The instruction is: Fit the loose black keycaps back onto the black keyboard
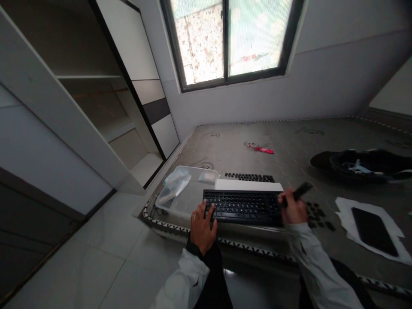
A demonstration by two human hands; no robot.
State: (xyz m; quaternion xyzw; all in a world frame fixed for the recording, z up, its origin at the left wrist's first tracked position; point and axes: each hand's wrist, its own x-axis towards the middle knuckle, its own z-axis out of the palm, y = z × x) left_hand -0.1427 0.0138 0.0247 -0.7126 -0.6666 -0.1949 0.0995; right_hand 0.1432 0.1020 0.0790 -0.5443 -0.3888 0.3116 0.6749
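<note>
A black keyboard [241, 207] lies lengthwise before me near the front edge of the mattress. My left hand [203, 227] rests at its left end, fingers spread over the keys and frame. At the right end, my right hand [294, 208] is closed around a dark, thick-handled tool [302, 189], its handle pointing up to the right. The tool's working end is hidden by the hand, so its kind is unclear. Behind the keyboard is a flat white strip or box [247, 185], with rows of small black keycaps [249, 176] beyond. Several loose black keycaps [317, 214] lie right of my right hand.
A translucent plastic tray [186, 205] holding a clear bag [177, 184] adjoins the keyboard's left side. A red packet [262, 149] lies farther back. At right are a black cap [337, 165] and a dark phone-like slab [375, 229] on white paper [346, 210].
</note>
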